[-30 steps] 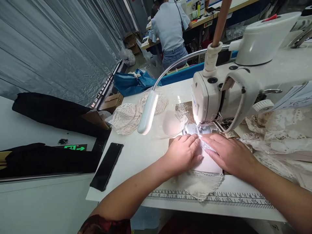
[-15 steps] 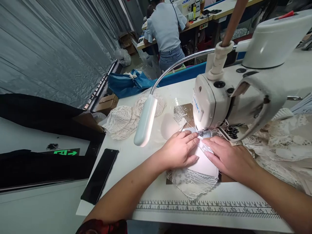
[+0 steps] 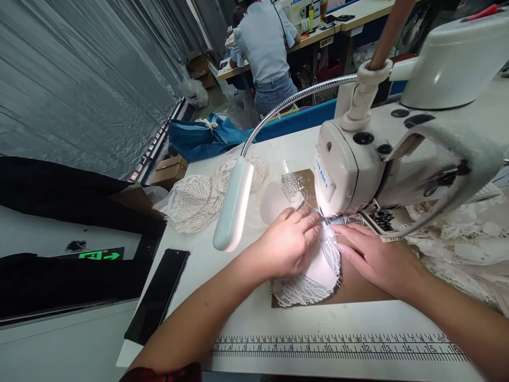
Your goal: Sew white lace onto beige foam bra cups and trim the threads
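Under the needle end of the white sewing machine [image 3: 342,170] lies a lace-trimmed bra cup [image 3: 318,270], its smooth middle and lace border lit by the lamp. My left hand [image 3: 292,241] rests over the cup's left side, fingertips close to the presser foot and fingers curled onto the fabric, with the thumb mostly hidden. My right hand [image 3: 371,254] lies at the cup's right edge, fingers stretched out and thumb apart, its fingertips touching the lace beside the foot. A second pale cup [image 3: 274,203] sits just beyond my left hand.
White lace pieces [image 3: 191,204] lie at the left, more lace [image 3: 465,249] at the right. A lamp [image 3: 234,204] on a bent metal neck hangs over the table. A black phone [image 3: 158,297] rests near the left edge; a printed ruler [image 3: 338,347] runs along the front. Another person [image 3: 264,48] works behind.
The bra cup has turned, and its lace border now curves along the right side. My left thumb has tucked in; my right hand has shifted slightly right. The view has moved a little.
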Available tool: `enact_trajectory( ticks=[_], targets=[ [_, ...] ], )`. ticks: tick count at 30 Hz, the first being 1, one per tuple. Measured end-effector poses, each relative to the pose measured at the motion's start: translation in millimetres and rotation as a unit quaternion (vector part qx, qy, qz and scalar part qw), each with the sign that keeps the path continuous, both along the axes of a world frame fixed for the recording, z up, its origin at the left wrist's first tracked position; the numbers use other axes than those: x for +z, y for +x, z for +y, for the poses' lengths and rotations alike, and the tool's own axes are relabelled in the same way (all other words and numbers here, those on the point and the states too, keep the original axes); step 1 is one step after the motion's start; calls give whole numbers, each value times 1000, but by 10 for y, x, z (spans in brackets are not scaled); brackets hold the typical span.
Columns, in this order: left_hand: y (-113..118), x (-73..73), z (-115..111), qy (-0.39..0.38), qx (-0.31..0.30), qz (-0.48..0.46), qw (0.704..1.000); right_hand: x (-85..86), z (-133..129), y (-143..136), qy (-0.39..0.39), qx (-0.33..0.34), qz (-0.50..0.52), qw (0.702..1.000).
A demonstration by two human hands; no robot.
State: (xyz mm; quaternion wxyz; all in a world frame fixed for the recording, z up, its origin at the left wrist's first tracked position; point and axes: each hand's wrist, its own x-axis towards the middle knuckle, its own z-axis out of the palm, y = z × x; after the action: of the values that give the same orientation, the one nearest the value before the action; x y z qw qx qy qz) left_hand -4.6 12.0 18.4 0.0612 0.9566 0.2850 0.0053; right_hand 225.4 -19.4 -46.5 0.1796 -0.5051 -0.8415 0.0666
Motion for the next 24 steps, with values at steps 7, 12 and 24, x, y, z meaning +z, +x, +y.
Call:
enact_trajectory(
  ticks=[7, 12, 24],
  targets=[
    [77, -133, -179, 3, 14, -65, 998, -12, -4, 29, -9, -62, 75, 995],
    [53, -231, -145, 1, -1, -91, 996, -22, -15, 26, 5, -40, 76, 996],
    [8, -331, -135, 26, -10, -134, 991, -189, -59, 72, 33, 54, 2, 998]
  ],
)
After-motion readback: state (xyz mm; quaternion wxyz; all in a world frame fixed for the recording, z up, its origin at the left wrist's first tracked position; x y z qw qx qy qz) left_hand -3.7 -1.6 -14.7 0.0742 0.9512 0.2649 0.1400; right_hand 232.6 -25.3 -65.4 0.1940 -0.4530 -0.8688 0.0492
